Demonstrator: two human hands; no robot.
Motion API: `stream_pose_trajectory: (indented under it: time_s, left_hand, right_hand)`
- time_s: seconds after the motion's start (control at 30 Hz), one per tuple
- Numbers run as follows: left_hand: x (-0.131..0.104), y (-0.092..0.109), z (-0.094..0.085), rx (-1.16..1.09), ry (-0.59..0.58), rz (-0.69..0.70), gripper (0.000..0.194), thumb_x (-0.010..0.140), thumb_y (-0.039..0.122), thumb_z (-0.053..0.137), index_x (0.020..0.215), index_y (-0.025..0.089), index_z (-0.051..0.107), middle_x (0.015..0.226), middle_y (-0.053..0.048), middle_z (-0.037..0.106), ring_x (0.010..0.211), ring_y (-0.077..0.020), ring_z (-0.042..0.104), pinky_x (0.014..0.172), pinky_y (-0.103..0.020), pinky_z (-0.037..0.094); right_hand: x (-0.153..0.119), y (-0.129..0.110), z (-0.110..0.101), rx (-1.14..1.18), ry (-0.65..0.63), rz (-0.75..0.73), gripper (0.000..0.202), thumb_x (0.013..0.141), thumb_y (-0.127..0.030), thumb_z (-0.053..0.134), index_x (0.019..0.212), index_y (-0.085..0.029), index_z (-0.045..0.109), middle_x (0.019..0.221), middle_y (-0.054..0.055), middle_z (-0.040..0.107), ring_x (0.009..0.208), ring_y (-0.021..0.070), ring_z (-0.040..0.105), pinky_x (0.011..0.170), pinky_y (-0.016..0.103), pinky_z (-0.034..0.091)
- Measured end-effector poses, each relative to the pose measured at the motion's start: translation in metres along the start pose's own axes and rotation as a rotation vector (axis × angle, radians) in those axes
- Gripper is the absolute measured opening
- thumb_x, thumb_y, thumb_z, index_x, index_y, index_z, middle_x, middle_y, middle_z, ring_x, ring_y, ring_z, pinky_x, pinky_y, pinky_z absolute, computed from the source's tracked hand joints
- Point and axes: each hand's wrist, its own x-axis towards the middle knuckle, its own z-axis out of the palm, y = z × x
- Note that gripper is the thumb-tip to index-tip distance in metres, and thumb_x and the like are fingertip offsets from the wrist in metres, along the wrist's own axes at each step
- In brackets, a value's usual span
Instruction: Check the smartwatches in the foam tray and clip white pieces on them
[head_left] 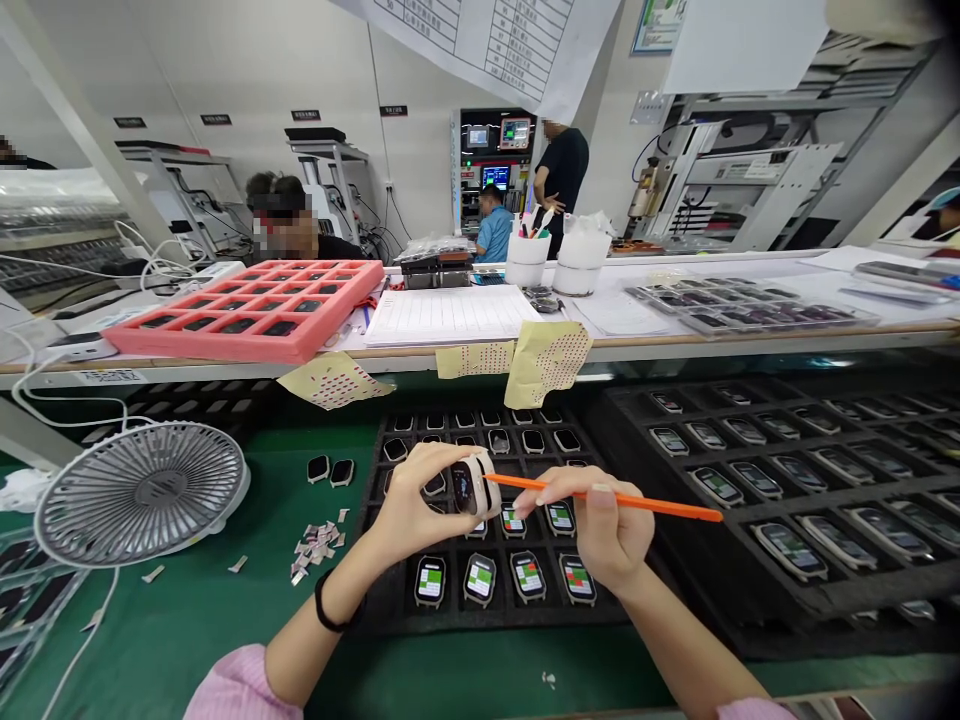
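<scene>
Watches (pixel 480 580) sat in the middle tray (pixel 395 600); right of it lay a second tray (pixel 712 565); to its left stood the fan (pixel 142 495), scraps (pixel 319 545) lying between; the shelf (pixel 675 352) behind held, left to right, a third tray (pixel 210 345), a paper sheet (pixel 454 315), cups (pixel 526 264) and a fourth tray (pixel 750 308).

A green bench (pixel 195 610) bears black trays (pixel 495 619) and two watches (pixel 318 468).

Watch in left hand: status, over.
Left hand gripping watch above black tray. Right hand holding orange stick, tip at watch's side. Nothing visibly in the way.
</scene>
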Motion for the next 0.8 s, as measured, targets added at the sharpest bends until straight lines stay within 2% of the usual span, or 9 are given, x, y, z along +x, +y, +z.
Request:
stream_pose_trajectory:
  time_s: [0.27,0.47,0.57,0.67,0.73,0.8]
  left_hand:
    - [-0.002,-0.001,0.0,0.029,-0.011,0.028,0.049,0.062,0.015,0.073,0.11,0.02,0.063,0.103,-0.008,0.072,0.091,-0.0251,0.066,0.084,-0.04,0.049]
    - [0.001,-0.002,0.001,0.046,0.026,0.059,0.047,0.062,0.013,0.072,0.108,0.021,0.064,0.103,-0.008,0.073,0.091,-0.0262,0.067,0.08,-0.04,0.05]
    - [0.003,0.001,-0.001,0.051,-0.015,0.037,0.047,0.064,0.015,0.073,0.109,0.021,0.064,0.104,-0.008,0.073,0.093,-0.0263,0.066,0.082,-0.04,0.05]
    - [0.005,0.002,-0.001,0.088,-0.041,0.014,0.043,0.068,0.018,0.073,0.11,0.021,0.063,0.104,-0.008,0.072,0.094,-0.0257,0.066,0.084,-0.04,0.049]
    - [0.006,-0.001,0.001,0.139,-0.026,0.015,0.04,0.07,0.022,0.073,0.109,0.021,0.063,0.105,-0.009,0.07,0.097,-0.0262,0.064,0.085,-0.041,0.049]
    - [0.005,-0.004,0.002,0.196,-0.004,0.025,0.039,0.07,0.023,0.073,0.108,0.021,0.063,0.109,-0.01,0.067,0.101,-0.0271,0.062,0.086,-0.042,0.049]
  right_hand:
    - [0.005,-0.004,0.001,-0.037,-0.031,-0.019,0.039,0.1,-0.027,0.032,0.093,-0.022,0.069,0.073,0.005,0.073,0.059,0.019,0.069,0.057,0.035,0.056]
    - [0.005,0.0,0.002,-0.069,-0.05,0.015,0.036,0.1,-0.027,0.034,0.092,-0.022,0.069,0.075,0.005,0.073,0.066,0.0197,0.071,0.057,0.034,0.057]
    - [0.006,0.002,0.002,0.0,-0.026,0.061,0.037,0.1,-0.031,0.033,0.09,-0.02,0.067,0.075,0.006,0.073,0.065,0.0198,0.071,0.057,0.035,0.058]
    - [0.008,0.005,0.004,0.083,0.113,0.131,0.038,0.1,-0.038,0.032,0.085,-0.02,0.063,0.073,0.006,0.073,0.068,0.0213,0.072,0.063,0.039,0.06]
    - [0.01,0.01,0.008,0.082,0.172,0.212,0.034,0.099,-0.039,0.036,0.084,-0.021,0.06,0.08,0.005,0.074,0.077,0.0216,0.072,0.072,0.041,0.06]
    - [0.011,0.018,0.013,0.032,0.13,0.322,0.025,0.096,-0.039,0.047,0.08,-0.021,0.058,0.092,0.005,0.074,0.086,0.0217,0.072,0.081,0.041,0.058]
